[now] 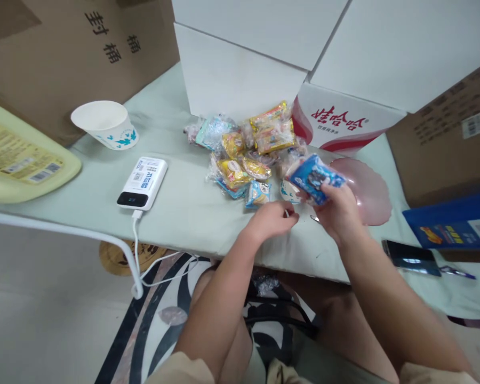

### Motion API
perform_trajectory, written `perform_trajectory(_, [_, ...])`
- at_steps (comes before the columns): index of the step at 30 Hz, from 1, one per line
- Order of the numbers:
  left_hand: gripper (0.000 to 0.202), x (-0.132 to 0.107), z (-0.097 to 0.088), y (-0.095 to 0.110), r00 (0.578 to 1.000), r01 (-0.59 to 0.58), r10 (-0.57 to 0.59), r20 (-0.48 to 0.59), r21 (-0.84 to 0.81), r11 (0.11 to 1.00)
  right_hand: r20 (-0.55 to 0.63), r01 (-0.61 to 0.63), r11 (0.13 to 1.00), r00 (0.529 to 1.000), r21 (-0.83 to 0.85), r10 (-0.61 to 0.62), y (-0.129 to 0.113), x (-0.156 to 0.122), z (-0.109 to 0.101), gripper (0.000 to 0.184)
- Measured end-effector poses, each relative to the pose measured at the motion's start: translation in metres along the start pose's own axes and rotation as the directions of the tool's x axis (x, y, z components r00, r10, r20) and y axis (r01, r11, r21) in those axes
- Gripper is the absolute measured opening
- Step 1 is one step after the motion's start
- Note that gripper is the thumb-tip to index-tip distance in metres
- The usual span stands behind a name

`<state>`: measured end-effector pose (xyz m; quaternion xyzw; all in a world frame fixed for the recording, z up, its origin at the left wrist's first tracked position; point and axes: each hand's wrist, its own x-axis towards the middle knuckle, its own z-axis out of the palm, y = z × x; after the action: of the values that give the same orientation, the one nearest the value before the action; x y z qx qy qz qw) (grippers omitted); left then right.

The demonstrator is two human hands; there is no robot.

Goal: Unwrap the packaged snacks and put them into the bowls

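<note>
My right hand point(340, 208) grips a blue snack packet point(314, 177) with a dark printed picture, held up over the table. My left hand point(274, 218) is low over the table's near side, fingers curled; whether something small is between them is hidden. Just beyond it lies a light blue snack packet point(258, 194), at the front of a pile of wrapped snacks point(256, 144) in yellow, blue and clear wrappers. A paper cup point(288, 191) with a leaf print is partly hidden by the held packet. Right of that sits a pink scalloped dish point(370, 186), partly behind my right hand.
White boxes point(240, 74) and a brown carton point(64, 58) stand at the back. To the left are a yellow bottle point(24, 154), a paper cup point(108, 125) and a white power bank point(144, 181) with its cable. A phone point(412, 258) lies right, near a blue box point(452, 221).
</note>
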<state>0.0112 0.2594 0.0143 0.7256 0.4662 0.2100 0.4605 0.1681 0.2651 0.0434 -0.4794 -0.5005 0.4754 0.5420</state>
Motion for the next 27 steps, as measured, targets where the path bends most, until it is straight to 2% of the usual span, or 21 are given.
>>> perform_trajectory(2, [0.019, 0.0, 0.001, 0.0, 0.999, 0.014, -0.017, -0.035, -0.083, 0.996, -0.05, -0.035, 0.996, 0.998, 0.082, 0.039, 0.012, -0.023, -0.017, 0.036])
perform_trajectory(4, [0.018, 0.001, 0.004, 0.001, 0.997, 0.048, -0.059, -0.053, -0.193, 0.98, -0.119, -0.01, 0.999, 0.993, 0.04, 0.015, 0.029, -0.042, -0.033, 0.039])
perform_trajectory(6, [0.02, 0.001, 0.01, 0.003, 0.99, 0.112, -0.133, -0.038, -0.35, 0.93, -0.178, 0.049, 0.987, 0.981, -0.151, -0.076, 0.047, -0.055, -0.046, 0.039])
perform_trajectory(8, [0.026, 0.001, 0.017, 0.006, 0.977, 0.197, -0.208, 0.041, -0.537, 0.82, -0.184, 0.146, 0.9, 0.954, -0.411, -0.238, 0.062, -0.063, -0.053, 0.036])
perform_trajectory(10, [0.037, 0.001, 0.026, 0.009, 0.963, 0.265, -0.223, 0.151, -0.689, 0.675, -0.085, 0.285, 0.746, 0.906, -0.602, -0.414, 0.071, -0.067, -0.055, 0.029])
perform_trajectory(12, [0.05, 0.0, 0.034, 0.012, 0.958, 0.285, -0.19, 0.214, -0.765, 0.578, 0.086, 0.447, 0.589, 0.839, -0.674, -0.538, 0.074, -0.07, -0.055, 0.027])
perform_trajectory(14, [0.055, 0.001, 0.041, 0.012, 0.965, 0.259, -0.188, 0.184, -0.783, 0.565, 0.24, 0.567, 0.488, 0.779, -0.664, -0.579, 0.072, -0.073, -0.057, 0.032])
perform_trajectory(15, [0.055, 0.003, 0.043, 0.012, 0.97, 0.231, -0.203, 0.137, -0.785, 0.575, 0.289, 0.6, 0.472, 0.765, -0.646, -0.576, 0.07, -0.074, -0.059, 0.034])
perform_trajectory(17, [0.055, 0.006, 0.046, 0.011, 0.97, 0.167, -0.243, 0.024, -0.791, 0.589, 0.322, 0.608, 0.497, 0.774, -0.619, -0.546, 0.066, -0.076, -0.068, 0.037])
perform_trajectory(19, [0.055, 0.008, 0.047, 0.01, 0.96, 0.12, -0.274, -0.055, -0.806, 0.58, 0.288, 0.553, 0.535, 0.816, -0.638, -0.5, 0.066, -0.076, -0.082, 0.034])
perform_trajectory(21, [0.057, 0.009, 0.046, 0.008, 0.952, 0.109, -0.296, -0.082, -0.811, 0.575, 0.256, 0.485, 0.526, 0.856, -0.699, -0.448, 0.069, -0.076, -0.096, 0.029])
perform_trajectory(24, [0.059, 0.008, 0.043, 0.005, 0.944, 0.103, -0.314, -0.105, -0.807, 0.581, 0.254, 0.402, 0.424, 0.896, -0.812, -0.364, 0.077, -0.076, -0.11, 0.033])
perform_trajectory(27, [0.06, 0.006, 0.041, 0.0, 0.942, 0.088, -0.31, -0.13, -0.794, 0.601, 0.221, 0.309, 0.303, 0.93, -0.901, -0.293, 0.082, -0.078, -0.114, 0.041])
